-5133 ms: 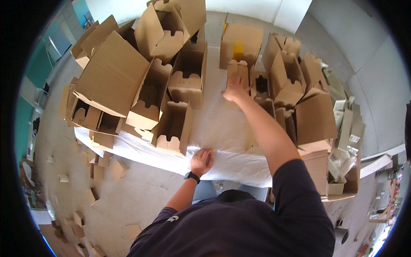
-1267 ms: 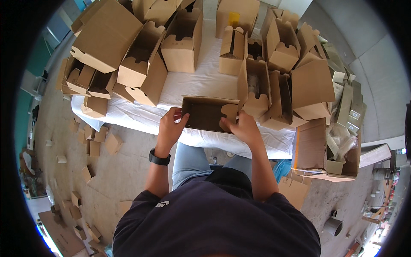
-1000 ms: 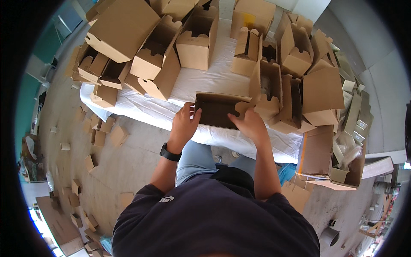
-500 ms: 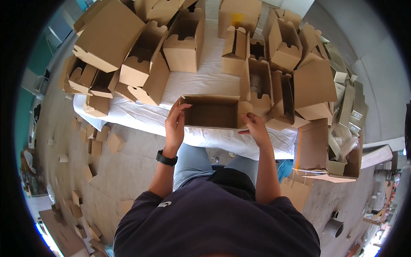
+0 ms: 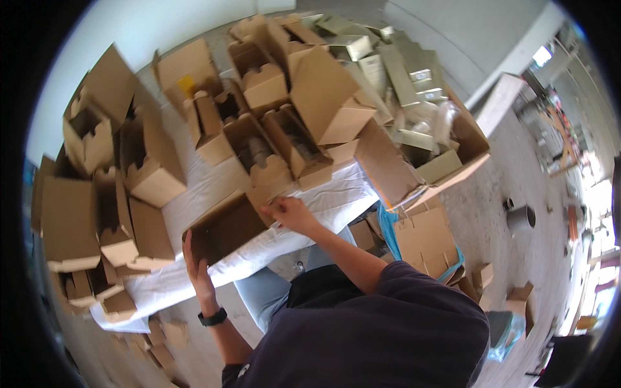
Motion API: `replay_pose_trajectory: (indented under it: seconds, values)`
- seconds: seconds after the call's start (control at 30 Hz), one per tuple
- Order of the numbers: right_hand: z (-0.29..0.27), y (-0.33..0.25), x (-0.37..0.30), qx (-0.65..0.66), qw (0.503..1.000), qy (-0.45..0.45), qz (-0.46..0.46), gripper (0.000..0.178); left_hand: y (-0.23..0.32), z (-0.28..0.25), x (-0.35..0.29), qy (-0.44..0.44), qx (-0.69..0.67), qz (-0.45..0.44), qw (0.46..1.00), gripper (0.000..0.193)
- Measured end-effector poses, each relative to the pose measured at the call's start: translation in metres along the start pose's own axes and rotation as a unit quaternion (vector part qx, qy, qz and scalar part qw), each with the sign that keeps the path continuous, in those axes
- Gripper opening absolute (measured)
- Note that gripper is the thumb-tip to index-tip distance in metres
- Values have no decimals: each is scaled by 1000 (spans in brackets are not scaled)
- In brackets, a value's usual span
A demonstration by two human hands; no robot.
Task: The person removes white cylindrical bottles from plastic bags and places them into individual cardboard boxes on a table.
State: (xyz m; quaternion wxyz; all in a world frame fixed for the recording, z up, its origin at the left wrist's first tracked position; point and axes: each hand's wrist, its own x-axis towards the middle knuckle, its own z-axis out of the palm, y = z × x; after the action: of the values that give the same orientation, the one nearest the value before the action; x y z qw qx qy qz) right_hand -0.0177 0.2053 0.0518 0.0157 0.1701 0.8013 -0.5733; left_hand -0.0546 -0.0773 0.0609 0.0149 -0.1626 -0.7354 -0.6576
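Observation:
An open, long brown cardboard box lies at the near edge of a white-covered table, its hollow facing up. Against its left end rests my left hand, fingers stretched along the cardboard and thumb apart at the near corner. My right hand is closed, with curled fingers at the flap on the box's right end. What those fingers pinch, if anything, is hidden. Just beyond the box stand open cartons with dark cylindrical things inside.
More brown boxes crowd the left of the white cloth. At the right, a large carton holds pale narrow boxes and clear plastic. Flattened cardboard with blue plastic sits below it. A grey pipe piece lies on the floor.
My view has swung to the right, bringing the large carton nearer the middle. My right hand's fingers have curled closed at the flap. My left hand stays at the box's left end.

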Motion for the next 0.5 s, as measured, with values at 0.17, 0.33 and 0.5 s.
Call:
replay_pose_trajectory:
  seconds: [0.17,0.33,0.5]
  values:
    - [-11,11,-12,69,997,-12,12,34,15,7,2,6,81,-23,996,68]
    - [-28,10,-26,95,995,-9,-36,27,2,-1,5,4,119,-1,993,62]
    - [-96,-37,-57,88,980,53,-172,17,-4,-3,3,2,115,19,993,59]
